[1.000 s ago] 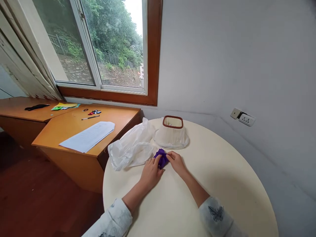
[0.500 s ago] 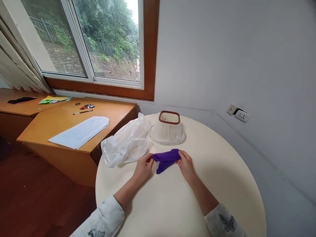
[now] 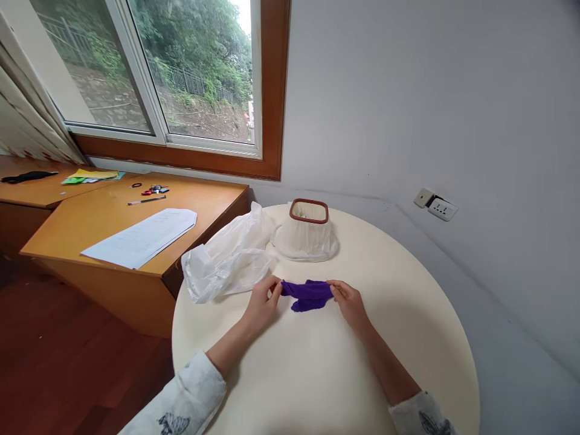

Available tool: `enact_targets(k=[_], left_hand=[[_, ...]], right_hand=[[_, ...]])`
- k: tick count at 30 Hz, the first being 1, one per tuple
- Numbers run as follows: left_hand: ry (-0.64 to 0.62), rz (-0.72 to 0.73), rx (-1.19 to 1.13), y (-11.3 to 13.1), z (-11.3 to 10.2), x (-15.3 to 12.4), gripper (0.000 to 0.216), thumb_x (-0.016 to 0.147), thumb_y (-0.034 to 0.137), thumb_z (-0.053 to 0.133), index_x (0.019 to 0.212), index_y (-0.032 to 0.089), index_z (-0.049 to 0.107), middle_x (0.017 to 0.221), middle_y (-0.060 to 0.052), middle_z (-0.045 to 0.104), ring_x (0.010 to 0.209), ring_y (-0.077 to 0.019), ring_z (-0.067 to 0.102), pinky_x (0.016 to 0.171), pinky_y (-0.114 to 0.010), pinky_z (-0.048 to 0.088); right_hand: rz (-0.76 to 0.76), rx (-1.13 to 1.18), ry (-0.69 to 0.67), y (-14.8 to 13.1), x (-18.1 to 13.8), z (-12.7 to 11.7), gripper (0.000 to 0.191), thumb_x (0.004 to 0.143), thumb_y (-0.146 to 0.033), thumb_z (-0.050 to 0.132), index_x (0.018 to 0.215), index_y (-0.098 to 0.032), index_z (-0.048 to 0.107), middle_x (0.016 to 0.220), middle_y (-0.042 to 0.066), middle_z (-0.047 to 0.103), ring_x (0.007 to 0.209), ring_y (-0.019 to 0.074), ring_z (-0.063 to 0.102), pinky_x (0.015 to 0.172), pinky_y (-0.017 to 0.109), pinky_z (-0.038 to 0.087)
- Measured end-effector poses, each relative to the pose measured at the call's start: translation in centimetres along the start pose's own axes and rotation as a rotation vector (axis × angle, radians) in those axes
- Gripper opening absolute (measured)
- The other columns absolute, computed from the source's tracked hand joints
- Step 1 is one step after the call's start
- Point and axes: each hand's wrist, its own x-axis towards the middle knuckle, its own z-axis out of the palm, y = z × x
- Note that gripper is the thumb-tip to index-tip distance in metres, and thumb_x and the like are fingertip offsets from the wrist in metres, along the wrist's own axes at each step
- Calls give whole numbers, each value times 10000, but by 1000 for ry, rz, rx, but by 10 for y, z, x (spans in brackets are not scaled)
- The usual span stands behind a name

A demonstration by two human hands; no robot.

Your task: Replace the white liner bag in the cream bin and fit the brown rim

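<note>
A strip of purple cloth (image 3: 310, 292) is stretched level between my two hands just over the round table (image 3: 317, 368). My left hand (image 3: 263, 300) pinches its left end between thumb and fingers. At the other end, the fingers of my right hand (image 3: 353, 303) are closed on the cloth. A loose flap hangs toward me below the stretched edge; whether the piece is a sock or another garment I cannot tell. Beyond the cloth stands a small bin (image 3: 308, 243) with a brown rim, lined with a white plastic bag.
A crumpled white plastic bag (image 3: 229, 263) lies on the table left of the bin. The wooden desk (image 3: 181, 192) at the left holds papers (image 3: 142, 237), a pen (image 3: 147, 200), keys (image 3: 155, 190) and coloured sheets (image 3: 93, 175). The wall carries a socket (image 3: 443, 209).
My right hand has moved slightly right and down, pulling the cloth straighter. The hanging flap has shifted and looks shorter. The whole view has turned a little.
</note>
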Motion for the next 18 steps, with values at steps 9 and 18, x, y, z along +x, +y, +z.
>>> enact_targets(k=[9, 18], left_hand=[[72, 37, 20, 3, 5, -1, 208, 718, 290, 604, 708, 192, 421, 633, 49, 418, 603, -105, 401, 590, -228, 342], [100, 82, -79, 22, 8, -10, 260, 839, 338, 484, 632, 187, 438, 594, 22, 457, 581, -111, 416, 578, -241, 362]], right_hand=[[-212, -417, -16, 0, -6, 13, 378, 558, -319, 712, 898, -207, 592, 863, 30, 633, 756, 184, 567, 635, 303, 455], [-220, -379, 197, 2, -3, 9, 57, 706, -216, 502, 749, -207, 466, 649, -28, 484, 586, 127, 453, 542, 236, 388]])
